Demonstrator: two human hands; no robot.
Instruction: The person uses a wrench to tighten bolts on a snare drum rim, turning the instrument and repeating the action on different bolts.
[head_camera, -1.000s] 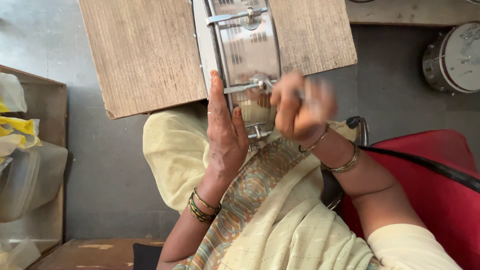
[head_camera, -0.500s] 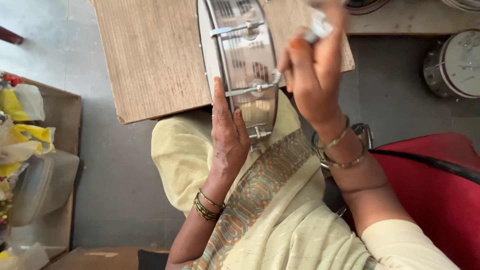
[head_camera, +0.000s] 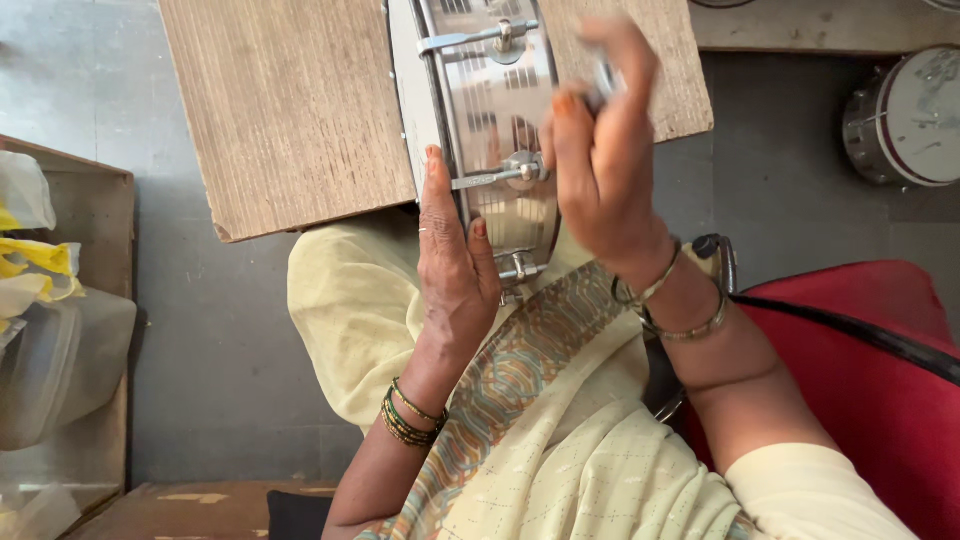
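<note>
Left hand (head_camera: 455, 270) flat and open, pressed against the drum's (head_camera: 490, 130) near rim, gripping nothing. Drum up on edge at the board's (head_camera: 300, 120) near edge. Right hand (head_camera: 600, 160) blurred, pinched round a small metal tool (head_camera: 603, 80). Could roll off, being propped only; tool could slip off the lug (head_camera: 520, 170).

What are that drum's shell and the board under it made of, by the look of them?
The drum shell looks like polished, chrome-like metal: it mirrors light and the right hand. The board looks like bare, matt wood with streaky grain, possibly veneer or laminate.
</note>
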